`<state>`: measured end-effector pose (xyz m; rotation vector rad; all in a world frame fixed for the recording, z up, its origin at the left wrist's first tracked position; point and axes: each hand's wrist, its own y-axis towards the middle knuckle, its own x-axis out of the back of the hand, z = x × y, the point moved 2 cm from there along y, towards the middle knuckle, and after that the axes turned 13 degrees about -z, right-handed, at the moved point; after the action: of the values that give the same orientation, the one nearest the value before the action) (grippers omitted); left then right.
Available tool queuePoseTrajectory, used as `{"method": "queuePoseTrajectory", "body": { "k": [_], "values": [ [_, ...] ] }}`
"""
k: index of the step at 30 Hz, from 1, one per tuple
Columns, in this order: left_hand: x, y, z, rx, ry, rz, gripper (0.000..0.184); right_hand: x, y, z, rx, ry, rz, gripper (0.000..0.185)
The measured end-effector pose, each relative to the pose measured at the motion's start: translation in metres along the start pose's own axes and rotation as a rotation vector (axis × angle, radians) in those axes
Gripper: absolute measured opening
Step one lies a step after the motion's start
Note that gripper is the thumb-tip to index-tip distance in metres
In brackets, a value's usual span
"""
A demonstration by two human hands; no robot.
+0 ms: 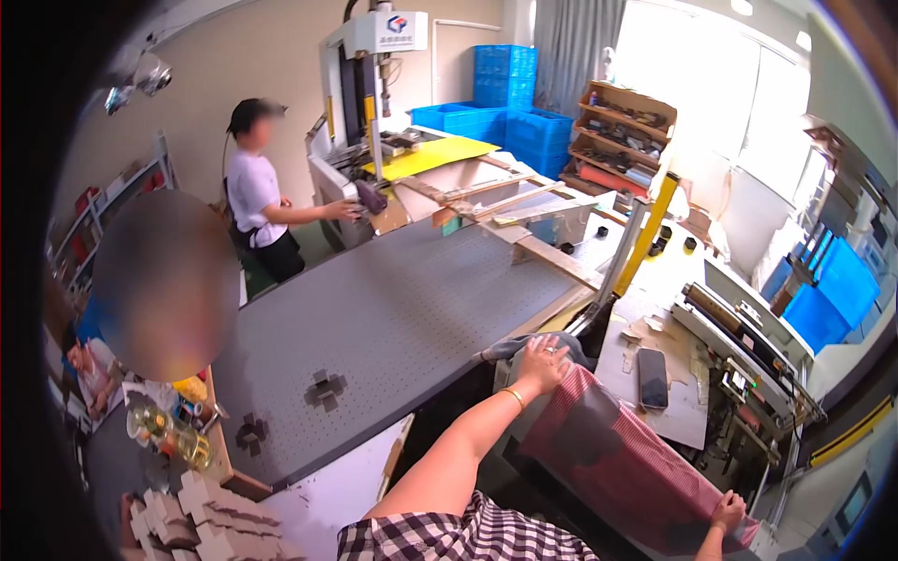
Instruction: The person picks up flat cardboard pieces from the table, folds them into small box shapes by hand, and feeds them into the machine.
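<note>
Left grip: fingers spread, palm down over the upper end of a red striped cloth, beside a bunched grey cloth; cannot tell whether the fingers pinch anything. Right grip: fingers curled, clamped on the red striped cloth near its lower right end. The cloth spans the space between the two hands, sloping down to the right, in front of a pale board. On that board, a dark phone and torn brown scraps. Bangle on left wrist.

Beyond the left hand, a wide grey table dotted with small holes. On its far side, a person in a light top, one arm stretched toward a tall machine. Yellow sheet by the machine; blue crates behind. Lower left: glass bottle, stacked cardboard pieces.
</note>
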<state>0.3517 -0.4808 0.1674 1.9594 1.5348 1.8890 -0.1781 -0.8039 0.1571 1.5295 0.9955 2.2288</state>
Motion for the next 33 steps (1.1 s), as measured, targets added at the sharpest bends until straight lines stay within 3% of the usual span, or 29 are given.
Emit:
{"method": "queuePoseTrajectory", "body": {
  "k": [6,8,10,12,16,18,22,24,28,33],
  "values": [
    [0.012,-0.044,0.004,-0.045,-0.108,-0.179,0.044,-0.008,0.0,-0.009,0.035,-0.018,-0.006,0.033],
    [0.026,-0.068,0.001,-0.04,-0.338,-0.251,0.046,-0.009,0.002,-0.011,0.018,-0.037,0.021,0.035],
    [0.039,-0.104,0.011,-0.04,-0.299,-0.265,0.052,-0.012,0.003,-0.014,0.027,-0.031,0.025,0.036],
    [0.031,-0.157,0.045,0.033,-0.302,0.056,0.048,-0.011,0.004,-0.02,0.041,-0.034,0.041,0.037],
    [0.061,-0.23,0.171,0.439,-0.085,-0.086,0.024,-0.015,0.007,-0.024,0.035,-0.012,0.062,0.038],
    [0.083,-0.246,0.234,0.679,-0.041,-0.161,0.022,-0.014,0.008,-0.028,0.048,-0.013,0.085,0.04],
    [0.126,-0.26,0.333,0.845,0.182,-0.316,0.024,-0.019,0.008,-0.039,0.053,-0.07,0.117,0.041],
    [0.144,-0.254,0.353,0.974,0.285,-0.257,0.029,-0.037,0.009,-0.063,0.041,-0.088,0.116,0.042],
    [0.146,-0.254,0.377,1.009,0.514,-0.107,0.037,-0.057,0.012,-0.088,-0.004,-0.198,0.215,0.048],
    [0.137,-0.251,0.4,1.048,0.538,0.017,0.012,-0.046,0.014,-0.08,-0.083,-0.266,0.242,0.05]
  ]
}}
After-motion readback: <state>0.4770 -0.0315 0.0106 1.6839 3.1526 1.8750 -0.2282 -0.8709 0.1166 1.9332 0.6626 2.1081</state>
